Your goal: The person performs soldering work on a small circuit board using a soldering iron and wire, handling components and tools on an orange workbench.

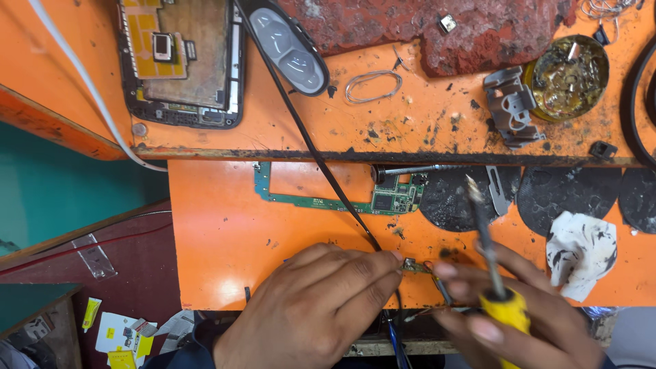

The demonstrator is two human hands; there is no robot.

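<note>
One opened phone (pixel 181 61) lies top left, one green circuit board (pixel 328 199) mid-bench. The left hand (pixel 307 307) pinches one small board piece (pixel 413 265) at the orange bench's (pixel 219 232) front edge. The right hand (pixel 519 321) grips one yellow-handled soldering iron (pixel 486 246), tip up.

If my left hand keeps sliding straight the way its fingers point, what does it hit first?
Probably the small circuit board piece right at the left hand's fingertips, with the right hand's fingers just beyond.

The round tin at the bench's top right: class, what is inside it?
The tin holds a lumpy, shiny yellowish-brown mass with silvery metal bits stuck in it. That mass covers the tin's bottom, so nothing beneath it can be seen.
</note>
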